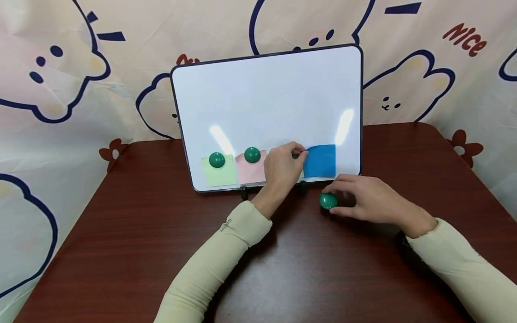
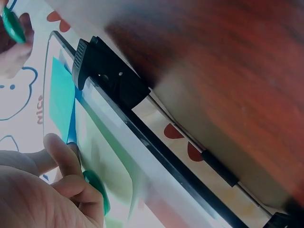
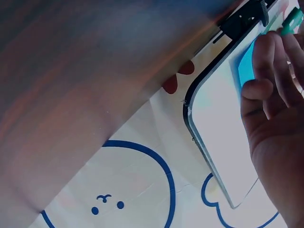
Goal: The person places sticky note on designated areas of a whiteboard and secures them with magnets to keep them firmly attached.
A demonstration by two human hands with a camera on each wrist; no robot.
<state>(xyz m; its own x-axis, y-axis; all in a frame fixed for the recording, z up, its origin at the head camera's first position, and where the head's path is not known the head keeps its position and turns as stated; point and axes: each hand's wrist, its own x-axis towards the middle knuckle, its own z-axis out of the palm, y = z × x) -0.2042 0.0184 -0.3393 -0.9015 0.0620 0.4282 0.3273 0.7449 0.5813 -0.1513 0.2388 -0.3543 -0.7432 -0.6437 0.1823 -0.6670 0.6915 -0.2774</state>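
Note:
A white magnetic board (image 1: 266,98) stands tilted back, with a row of square sticky notes along its bottom. My left hand (image 1: 282,166) pinches the upper left corner of the blue sticky note (image 1: 321,161) against the board. Beneath that hand, a light green note (image 2: 107,156) with a green round magnet (image 2: 97,192) shows in the left wrist view, mostly covered in the head view. Just in front of the board's lower right, my right hand (image 1: 369,197) holds another green round magnet (image 1: 328,201) between thumb and fingers, low over the table.
On the board's left, a pale green note (image 1: 221,177) and a pink note (image 1: 250,172) each carry a green magnet. Black clip feet (image 1: 244,193) support the board's lower edge on the dark wooden table (image 1: 133,233). A cartoon-print cloth (image 1: 133,27) hangs behind.

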